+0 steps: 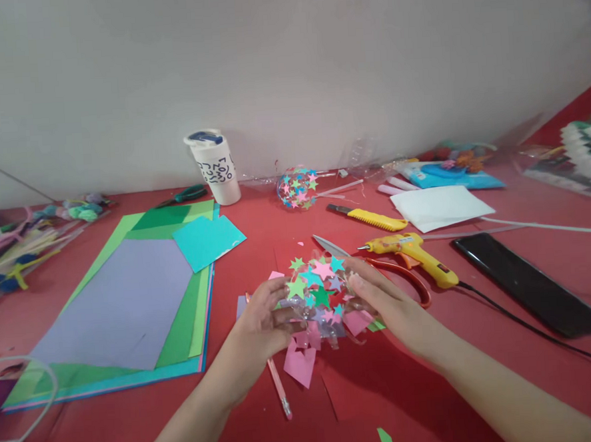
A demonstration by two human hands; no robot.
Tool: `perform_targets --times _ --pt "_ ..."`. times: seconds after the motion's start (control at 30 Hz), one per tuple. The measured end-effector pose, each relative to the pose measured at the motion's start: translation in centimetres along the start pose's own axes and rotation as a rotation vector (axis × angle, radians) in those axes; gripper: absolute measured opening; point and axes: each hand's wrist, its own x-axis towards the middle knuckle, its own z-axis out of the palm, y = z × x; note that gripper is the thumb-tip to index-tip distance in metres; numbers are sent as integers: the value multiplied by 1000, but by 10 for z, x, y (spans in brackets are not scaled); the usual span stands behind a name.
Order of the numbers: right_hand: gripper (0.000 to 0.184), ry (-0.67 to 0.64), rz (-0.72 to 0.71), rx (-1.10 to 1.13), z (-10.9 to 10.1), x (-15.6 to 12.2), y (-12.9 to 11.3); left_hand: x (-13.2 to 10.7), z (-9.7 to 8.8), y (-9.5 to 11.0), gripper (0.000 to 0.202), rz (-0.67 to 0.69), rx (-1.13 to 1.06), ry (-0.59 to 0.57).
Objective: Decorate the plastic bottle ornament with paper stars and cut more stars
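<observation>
Between my two hands is a clear plastic ball-like ornament [323,296] covered with small paper stars in pink, green, turquoise and lilac. My left hand [264,319] is curled around its left side. The fingers of my right hand [380,296] grip the right side. Pink paper scraps [300,364] with cut-out notches lie under and in front of it. A pink pencil [278,385] rests by my left hand. Just behind my right hand lie scissors [422,288] with orange-red handles, partly hidden by that hand.
A similar star-covered ball [297,187] sits near the wall, right of a white tumbler [216,169]. Coloured paper sheets [115,305] are stacked left. To the right lie a yellow glue gun [422,253] with its cord, a box cutter [375,218] and a black phone [529,283].
</observation>
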Motion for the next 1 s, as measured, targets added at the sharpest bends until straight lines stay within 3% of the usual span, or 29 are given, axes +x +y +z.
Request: perform_targets --times 0.17,0.33,0.53,0.7,0.8,0.9,0.97,1.0 --pt "36 8 -12 54 -3 4 8 -3 1 -1 56 56 -24 2" --pt "39 -73 -25 83 2 5 1 0 3 -1 61 -10 -27 20" --pt "41 -42 -65 -66 4 2 -6 5 1 -4 49 -50 -4 -40" --pt "36 76 -151 -260 1 2 -8 5 -3 -7 52 -59 40 24" --pt "33 206 -349 -411 0 -3 -12 7 -4 -7 56 -50 56 112" --pt "29 301 -789 -703 3 -13 -16 9 -2 -5 53 -39 46 163" --pt "32 261 -1028 -857 7 -19 -18 9 0 -3 49 -36 48 185" --pt "33 216 -1081 -902 9 -21 -17 8 1 -2 47 -32 55 194"
